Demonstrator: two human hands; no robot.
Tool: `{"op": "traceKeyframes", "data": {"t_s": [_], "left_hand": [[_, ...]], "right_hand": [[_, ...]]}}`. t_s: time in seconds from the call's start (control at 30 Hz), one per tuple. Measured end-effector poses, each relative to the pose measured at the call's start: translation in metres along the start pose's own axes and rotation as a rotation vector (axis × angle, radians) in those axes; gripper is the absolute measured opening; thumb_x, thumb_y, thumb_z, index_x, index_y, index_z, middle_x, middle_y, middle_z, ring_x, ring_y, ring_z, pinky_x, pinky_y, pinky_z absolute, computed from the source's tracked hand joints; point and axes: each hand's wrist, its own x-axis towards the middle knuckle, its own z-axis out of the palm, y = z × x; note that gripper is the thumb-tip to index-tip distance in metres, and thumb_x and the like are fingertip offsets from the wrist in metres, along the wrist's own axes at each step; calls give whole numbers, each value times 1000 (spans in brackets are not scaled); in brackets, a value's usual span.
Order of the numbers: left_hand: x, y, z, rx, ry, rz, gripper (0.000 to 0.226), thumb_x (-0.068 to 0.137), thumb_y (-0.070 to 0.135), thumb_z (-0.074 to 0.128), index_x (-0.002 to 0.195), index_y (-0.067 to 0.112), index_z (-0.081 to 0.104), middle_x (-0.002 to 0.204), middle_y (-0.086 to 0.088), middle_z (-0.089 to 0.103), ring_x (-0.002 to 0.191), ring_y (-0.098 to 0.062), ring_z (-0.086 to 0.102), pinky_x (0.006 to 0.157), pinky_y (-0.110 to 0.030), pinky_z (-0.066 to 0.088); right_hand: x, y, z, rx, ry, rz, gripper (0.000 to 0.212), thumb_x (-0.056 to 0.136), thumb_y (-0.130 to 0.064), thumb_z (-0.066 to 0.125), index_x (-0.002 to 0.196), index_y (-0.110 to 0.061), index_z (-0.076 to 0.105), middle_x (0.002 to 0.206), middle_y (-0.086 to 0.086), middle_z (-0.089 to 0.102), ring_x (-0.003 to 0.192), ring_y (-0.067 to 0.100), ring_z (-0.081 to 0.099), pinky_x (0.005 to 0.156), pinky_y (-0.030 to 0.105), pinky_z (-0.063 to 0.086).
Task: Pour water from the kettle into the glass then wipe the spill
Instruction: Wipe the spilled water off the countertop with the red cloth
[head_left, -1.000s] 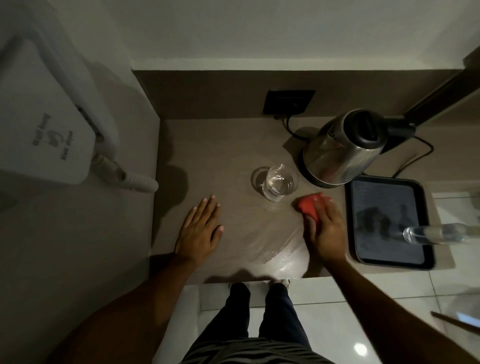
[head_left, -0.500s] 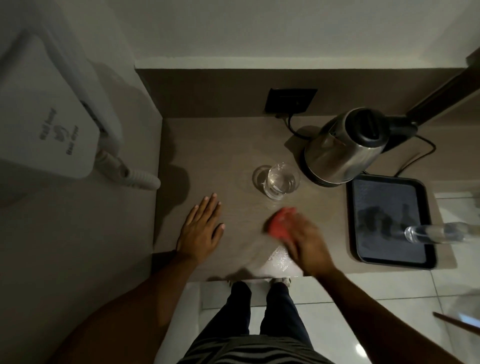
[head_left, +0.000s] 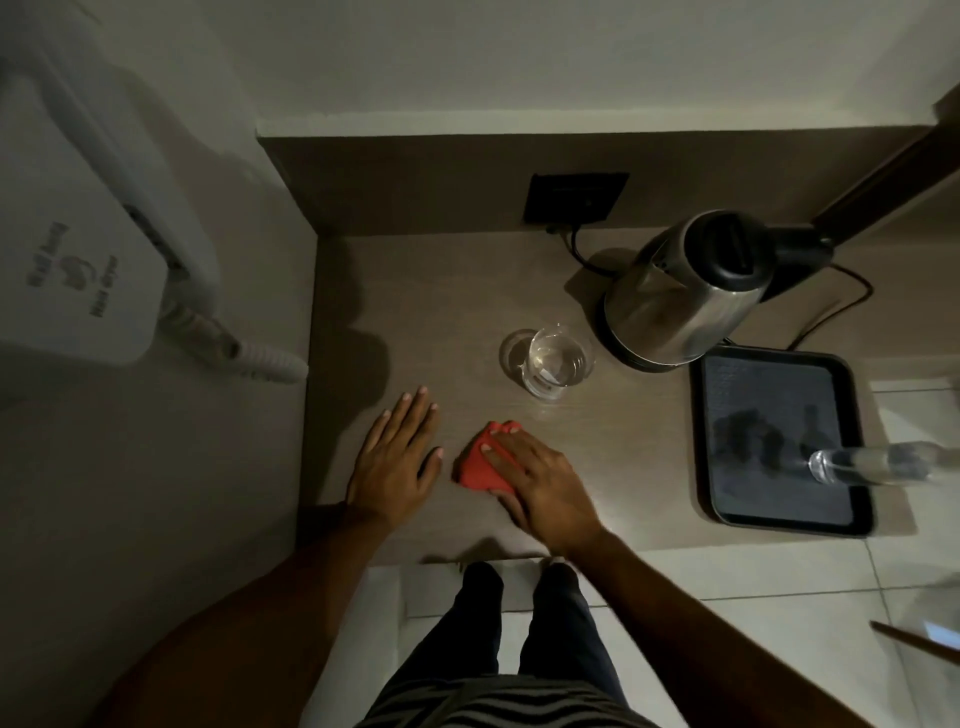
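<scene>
A steel kettle with a black lid stands on its base at the back right of the brown counter. A clear glass holding water stands just left of it. My right hand presses a folded red cloth flat on the counter, in front of the glass. My left hand rests palm down with fingers spread, just left of the cloth, holding nothing. A faint wet sheen shows on the counter right of my right hand.
A black tray sits at the right with a clear bottle over its edge. The kettle's cord runs to a black wall socket. A white wall-mounted hair dryer hangs at the left. My legs stand below the counter's front edge.
My right hand has slid the red cloth leftward across the counter, from beside the kettle to close by my left hand. The left hand has stayed put.
</scene>
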Motion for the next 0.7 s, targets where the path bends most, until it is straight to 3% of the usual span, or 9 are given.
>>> {"op": "traceKeyframes", "data": {"t_s": [0.07,0.2,0.33,0.47,0.53,0.6,0.7], "left_hand": [[0,0,0,6,-6,1,62,98,44,32,151,12,38,162,-8,31,149,-25,31,120,-38,20],[0,1,-1,12,-5,-7,63,99,46,31,152,13,36,163,-6,28,150,-23,28,120,-36,15],[1,2,-2,6,-4,-11,62,98,44,33,151,12,39,162,-7,31,149,-24,31,119,-37,17],[1,2,0,5,5,-14,61,98,44,34,150,12,41,161,-7,33,148,-25,33,119,-39,21],[0,2,1,-6,2,-16,60,98,43,35,150,13,39,162,-6,31,149,-24,31,119,-39,22],[-1,2,2,-13,10,-15,60,98,43,36,150,13,40,162,-6,30,149,-24,31,119,-39,22],[0,1,1,-4,6,-7,60,98,43,34,150,13,40,162,-6,31,149,-25,31,119,-38,21]], "right_hand": [[-10,29,-16,-27,24,97,52,96,-38,56,142,-15,49,147,12,50,138,30,41,110,46,39],[-25,72,-47,-77,190,532,54,97,-38,52,144,-13,44,148,18,46,137,36,40,112,52,36],[-21,77,-54,-79,222,600,55,97,-28,57,146,-8,42,151,22,41,141,41,34,112,59,33],[-20,24,-27,49,342,752,52,93,-18,62,142,-6,48,148,24,45,139,43,36,114,57,31],[-27,-12,-6,126,309,610,51,86,-14,70,135,-6,57,140,24,53,134,43,45,109,58,38],[-39,-45,15,177,198,333,54,77,-13,78,129,-8,63,136,20,59,130,41,50,103,56,45],[-52,-54,22,147,33,-10,62,75,-28,80,132,-18,58,136,10,61,130,31,53,94,45,53]]}}
